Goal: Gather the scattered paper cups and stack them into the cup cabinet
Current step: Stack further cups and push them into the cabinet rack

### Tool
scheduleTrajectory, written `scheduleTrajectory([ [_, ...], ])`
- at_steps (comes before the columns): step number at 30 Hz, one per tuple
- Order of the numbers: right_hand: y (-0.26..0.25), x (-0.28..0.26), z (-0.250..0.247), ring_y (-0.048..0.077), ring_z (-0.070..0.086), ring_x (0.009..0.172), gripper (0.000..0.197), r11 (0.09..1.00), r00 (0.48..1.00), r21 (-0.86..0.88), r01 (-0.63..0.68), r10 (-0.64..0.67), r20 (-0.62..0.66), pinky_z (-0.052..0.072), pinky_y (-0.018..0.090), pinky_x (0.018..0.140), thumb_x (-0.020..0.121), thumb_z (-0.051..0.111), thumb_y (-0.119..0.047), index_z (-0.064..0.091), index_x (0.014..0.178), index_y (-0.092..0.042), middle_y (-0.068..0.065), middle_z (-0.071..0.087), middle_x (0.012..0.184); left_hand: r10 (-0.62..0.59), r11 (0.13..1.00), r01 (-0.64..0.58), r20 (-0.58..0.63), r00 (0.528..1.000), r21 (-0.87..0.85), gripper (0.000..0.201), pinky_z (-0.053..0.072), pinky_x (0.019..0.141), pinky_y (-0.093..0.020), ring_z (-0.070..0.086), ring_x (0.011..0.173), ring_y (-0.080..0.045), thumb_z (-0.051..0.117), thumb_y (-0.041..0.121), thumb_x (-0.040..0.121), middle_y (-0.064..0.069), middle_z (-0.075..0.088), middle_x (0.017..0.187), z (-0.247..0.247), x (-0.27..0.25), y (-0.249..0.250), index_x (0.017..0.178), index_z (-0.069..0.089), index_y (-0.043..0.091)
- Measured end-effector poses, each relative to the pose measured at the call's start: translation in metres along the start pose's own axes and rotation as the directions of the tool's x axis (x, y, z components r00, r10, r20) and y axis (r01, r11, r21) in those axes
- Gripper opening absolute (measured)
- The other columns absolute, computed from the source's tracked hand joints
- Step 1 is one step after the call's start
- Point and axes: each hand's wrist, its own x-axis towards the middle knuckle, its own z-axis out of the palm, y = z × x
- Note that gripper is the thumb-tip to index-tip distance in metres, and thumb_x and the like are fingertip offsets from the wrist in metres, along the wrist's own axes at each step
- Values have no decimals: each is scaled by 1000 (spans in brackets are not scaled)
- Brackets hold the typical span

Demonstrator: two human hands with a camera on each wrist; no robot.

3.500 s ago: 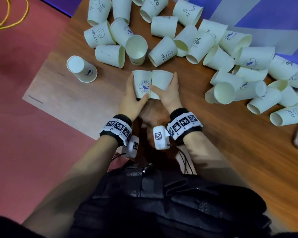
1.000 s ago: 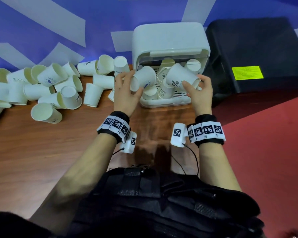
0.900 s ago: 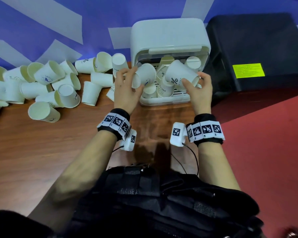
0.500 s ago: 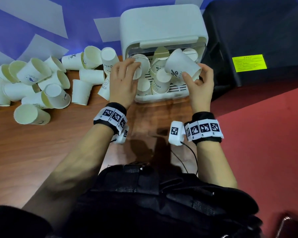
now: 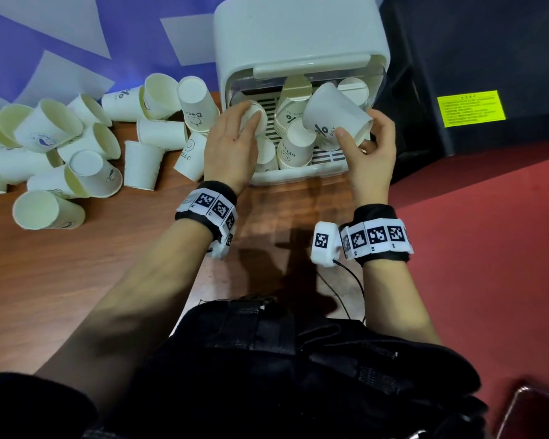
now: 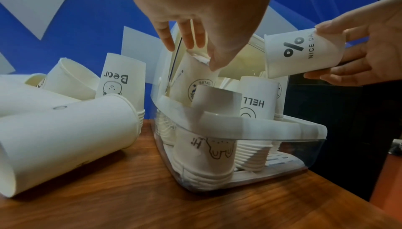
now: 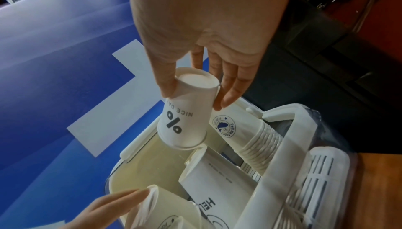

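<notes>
One cup (image 6: 303,53) reads "% NICE DAY".

A "%" sign and "NICE DAY" are printed on the paper cup (image 6: 302,50) held by the right hand (image 6: 361,47). "HELLO" with a smiley is read on a cup stack (image 5: 293,150) inside the cup cabinet (image 5: 298,42), "Hi" on a front stack (image 6: 206,148), and "Bear" on an upturned cup (image 6: 120,81) outside. The text on the yellow label (image 5: 471,107) of the black box (image 5: 488,52) is too small to be read.
</notes>
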Motion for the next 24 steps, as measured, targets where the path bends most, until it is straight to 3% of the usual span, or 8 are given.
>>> scheduleTrajectory([
  [5, -1, -3, 2, 14, 58, 110, 51, 998, 998, -32, 61, -61, 1, 50, 22, 85, 81, 72, -15, 49, 127, -18, 9, 53, 131, -8, 1000, 9, 138, 990, -9, 46, 30, 112, -48, 35, 136, -38, 50, 24, 92, -19, 47, 141, 8, -4, -4, 135, 51, 7],
  [8, -2, -4, 3, 7, 61, 100, 59, 997, 996, 4, 71, -71, -45, 49, 18, 77, 80, 73, -13, 41, 128, -17, 8, 53, 130, -120, 992, 129, 292, 949, -9, 56, 18, 117, -44, 21, 144, -33, 46, 35, 97, -16, 29, 153, 11, -4, -4, 147, 34, 14],
  [11, -1, -4, 4, 5, 62, 88, 52, 995, 993, -27, 95, -97, -73, 46, 20, 71, 77, 76, -19, 40, 115, -17, 0, 56, 117, -184, 981, 193, 398, 899, 18, 61, 12, 119, -40, 12, 147, -26, 42, 42, 99, -10, 19, 158, 16, -4, -7, 150, 23, 15],
  [14, -1, -5, 8, 6, 61, 85, 42, 994, 995, -42, 102, -103, -12, 47, 24, 69, 76, 76, -20, 42, 99, -23, -10, 55, 103, -200, 976, 220, 440, 876, 6, 62, 12, 119, -44, 9, 147, -24, 40, 44, 99, -8, 16, 159, 17, -2, -9, 151, 21, 16],
  [18, 0, -5, 22, 15, 61, 87, 33, 993, 990, -55, 106, -100, 103, 44, 20, 65, 78, 75, -17, 45, 86, -25, -3, 55, 103, -211, 963, 260, 411, 887, -68, 61, 14, 118, -48, 12, 147, -24, 43, 43, 98, -8, 22, 157, 16, -1, -9, 150, 25, 15],
  [22, 2, -4, 39, 23, 60, 107, 30, 971, 964, -113, 210, -186, 191, 53, 40, 82, 78, 75, -22, 48, 91, -22, -7, 55, 112, -164, 967, 208, 263, 951, -147, 58, 19, 117, -47, 24, 142, -33, 49, 33, 95, -16, 36, 150, 14, -16, -6, 143, 37, 3],
  [24, 4, -1, 47, 19, 56, 111, 31, 948, 950, -176, 266, -227, 216, 51, 42, 88, 79, 74, -23, 53, 100, -13, -6, 54, 118, -183, 955, 216, 168, 969, -204, 51, 22, 116, -43, 33, 137, -36, 51, 27, 93, -19, 43, 143, 14, -25, -5, 137, 45, 1],
])
